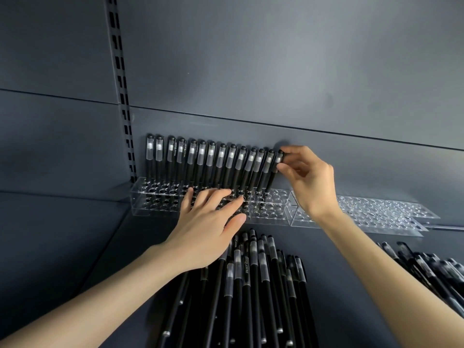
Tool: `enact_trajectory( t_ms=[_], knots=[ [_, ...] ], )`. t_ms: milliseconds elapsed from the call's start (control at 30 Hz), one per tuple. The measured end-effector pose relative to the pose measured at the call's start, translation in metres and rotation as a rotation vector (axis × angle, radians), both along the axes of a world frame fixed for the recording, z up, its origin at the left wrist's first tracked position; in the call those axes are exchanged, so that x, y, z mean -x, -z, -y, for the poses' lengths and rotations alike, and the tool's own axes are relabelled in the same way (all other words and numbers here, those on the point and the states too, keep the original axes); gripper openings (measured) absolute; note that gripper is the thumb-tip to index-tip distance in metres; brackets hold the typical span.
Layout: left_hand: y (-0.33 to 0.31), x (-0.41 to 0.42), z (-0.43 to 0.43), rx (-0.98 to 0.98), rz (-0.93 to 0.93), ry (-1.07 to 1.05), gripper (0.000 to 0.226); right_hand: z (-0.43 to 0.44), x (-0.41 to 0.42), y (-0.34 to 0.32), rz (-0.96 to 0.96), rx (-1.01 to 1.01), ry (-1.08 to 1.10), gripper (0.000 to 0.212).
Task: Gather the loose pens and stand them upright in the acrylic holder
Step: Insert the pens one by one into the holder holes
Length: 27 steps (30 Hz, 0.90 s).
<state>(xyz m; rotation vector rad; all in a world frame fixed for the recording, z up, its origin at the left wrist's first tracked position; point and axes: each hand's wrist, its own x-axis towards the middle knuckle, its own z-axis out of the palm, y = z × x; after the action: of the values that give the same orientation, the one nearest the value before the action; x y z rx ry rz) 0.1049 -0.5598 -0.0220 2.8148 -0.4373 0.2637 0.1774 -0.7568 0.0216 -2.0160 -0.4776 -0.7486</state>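
Shelf (75,234) carries the clear holder (155,204), with upright pens (200,159) along its back row. Loose pens (251,285) are heaped in front. Left hand (208,229) lies flat on the holder, fingers straight. Right hand (311,182) fingers pinch the cap of the end pen (272,174), seating it in its hole. Next, likely: let go and pick up another loose pen.

Clear glossy acrylic holder (150,204); matt black pens (253,285) with frosted plastic caps; matt grey metal shelf (75,234).
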Motion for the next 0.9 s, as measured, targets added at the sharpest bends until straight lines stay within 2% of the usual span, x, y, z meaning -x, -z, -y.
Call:
enact_trajectory(
  t_ms=[67, 167, 300, 400, 533, 667, 800, 900],
  knots=[
    [0.000, 0.001, 0.001, -0.008, -0.008, -0.005, 0.061, 0.001, 0.001, 0.000, 0.003, 0.013, 0.000, 0.026],
    [-0.001, 0.001, 0.001, -0.013, 0.007, 0.006, 0.085, 0.003, 0.003, 0.001, 0.007, 0.042, 0.009, 0.029],
    [0.000, 0.002, 0.000, -0.073, 0.038, 0.006, 0.088, 0.002, 0.009, -0.001, 0.021, 0.073, 0.038, 0.036],
    [-0.006, 0.007, 0.000, -0.021, 0.098, 0.001, 0.081, 0.000, 0.022, -0.002, 0.035, 0.052, 0.071, 0.034],
    [-0.016, 0.027, -0.010, 0.116, 0.141, -0.042, 0.051, -0.012, 0.054, 0.004, -0.045, 0.044, 0.018, 0.017],
    [-0.013, 0.062, -0.029, 0.123, -0.026, -0.120, 0.065, -0.025, 0.086, 0.019, -0.169, 0.234, -0.125, 0.014],
    [-0.005, 0.084, -0.032, 0.196, -0.165, -0.177, 0.082, -0.033, 0.103, 0.035, -0.318, 0.549, -0.234, 0.039],
    [-0.002, 0.087, -0.029, 0.279, -0.173, -0.205, 0.080, -0.036, 0.111, 0.042, -0.370, 0.630, -0.268, 0.048]
  ],
)
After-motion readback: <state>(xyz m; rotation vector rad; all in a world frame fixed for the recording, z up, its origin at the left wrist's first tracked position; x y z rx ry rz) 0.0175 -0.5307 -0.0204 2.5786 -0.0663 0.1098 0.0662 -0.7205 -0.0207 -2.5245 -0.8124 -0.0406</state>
